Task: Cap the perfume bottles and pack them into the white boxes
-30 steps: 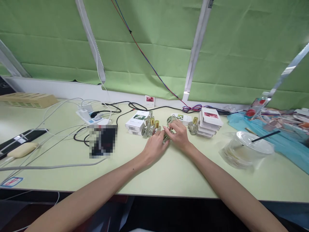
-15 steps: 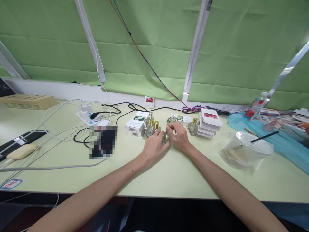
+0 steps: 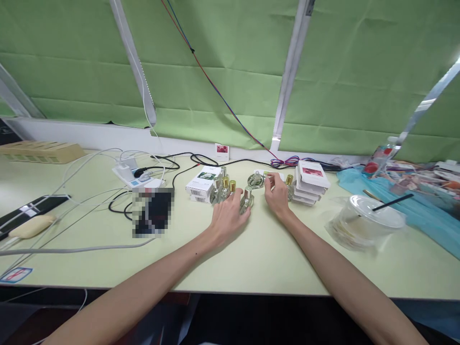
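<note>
My left hand (image 3: 228,214) rests on the table with its thumb and fingers around a round glass bottle with a silver cap (image 3: 247,200). Several glass bottles with gold and silver caps (image 3: 225,183) stand just beyond that hand, beside a white box with a green picture (image 3: 204,181). My right hand (image 3: 276,194) is raised a little, fingers curled and slightly apart; whether anything is between them is hidden. Near its fingertips a round glass bottle (image 3: 255,180) lies on the table, and a gold-capped bottle (image 3: 289,182) stands partly hidden behind the hand.
Stacked white boxes (image 3: 312,182) stand at the right, with a lidded plastic cup and straw (image 3: 370,220) nearer the edge. Blue plastic (image 3: 402,211) lies beyond. On the left are a power strip (image 3: 132,173), cables, a phone (image 3: 32,211) and a pixelated dark object (image 3: 154,212).
My right hand has let go of the silver-capped bottle and moved right, toward the gold-capped bottle. The silver cap now shows beside my left hand, which has barely moved.
</note>
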`<state>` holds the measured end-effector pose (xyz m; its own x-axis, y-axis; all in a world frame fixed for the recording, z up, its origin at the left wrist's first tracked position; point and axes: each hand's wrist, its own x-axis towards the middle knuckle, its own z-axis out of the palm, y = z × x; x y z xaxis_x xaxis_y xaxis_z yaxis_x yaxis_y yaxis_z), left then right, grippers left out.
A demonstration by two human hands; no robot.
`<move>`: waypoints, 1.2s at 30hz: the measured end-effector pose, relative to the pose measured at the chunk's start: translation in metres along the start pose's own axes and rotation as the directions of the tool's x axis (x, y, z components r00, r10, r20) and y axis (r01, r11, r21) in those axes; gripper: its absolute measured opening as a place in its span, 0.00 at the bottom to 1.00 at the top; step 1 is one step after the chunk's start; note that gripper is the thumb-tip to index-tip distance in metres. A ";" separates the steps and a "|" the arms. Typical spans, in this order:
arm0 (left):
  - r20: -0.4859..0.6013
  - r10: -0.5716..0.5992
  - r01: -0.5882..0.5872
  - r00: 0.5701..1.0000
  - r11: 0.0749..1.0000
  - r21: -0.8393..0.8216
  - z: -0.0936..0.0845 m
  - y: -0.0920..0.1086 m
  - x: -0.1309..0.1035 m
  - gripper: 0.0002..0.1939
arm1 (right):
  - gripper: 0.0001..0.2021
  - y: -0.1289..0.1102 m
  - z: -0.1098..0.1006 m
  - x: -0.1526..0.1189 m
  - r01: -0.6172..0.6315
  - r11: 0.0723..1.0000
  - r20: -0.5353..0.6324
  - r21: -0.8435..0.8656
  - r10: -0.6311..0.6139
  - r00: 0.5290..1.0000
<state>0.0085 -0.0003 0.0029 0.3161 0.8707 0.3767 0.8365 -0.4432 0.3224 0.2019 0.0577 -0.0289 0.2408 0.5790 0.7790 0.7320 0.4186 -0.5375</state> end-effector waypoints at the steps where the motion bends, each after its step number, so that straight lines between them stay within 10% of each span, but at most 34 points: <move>1: -0.001 -0.007 0.007 1.000 1.000 0.008 0.000 0.000 0.000 0.14 | 0.12 0.002 0.000 0.000 -0.019 1.000 0.015 -0.016 0.019 1.000; 21: 0.028 -0.055 0.050 0.998 0.987 0.156 -0.008 -0.002 0.005 0.15 | 0.11 0.012 0.005 -0.002 -0.011 0.996 0.261 -0.086 0.033 0.965; 36: 0.052 -0.076 0.065 0.996 0.979 0.193 -0.011 -0.003 0.005 0.17 | 0.29 0.007 0.024 -0.005 0.131 0.990 0.596 0.056 -0.138 0.791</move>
<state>0.0027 0.0031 0.0136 0.2744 0.9116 0.3059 0.9257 -0.3366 0.1725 0.1908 0.0746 -0.0439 -0.2900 0.8171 0.4982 0.7206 0.5290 -0.4481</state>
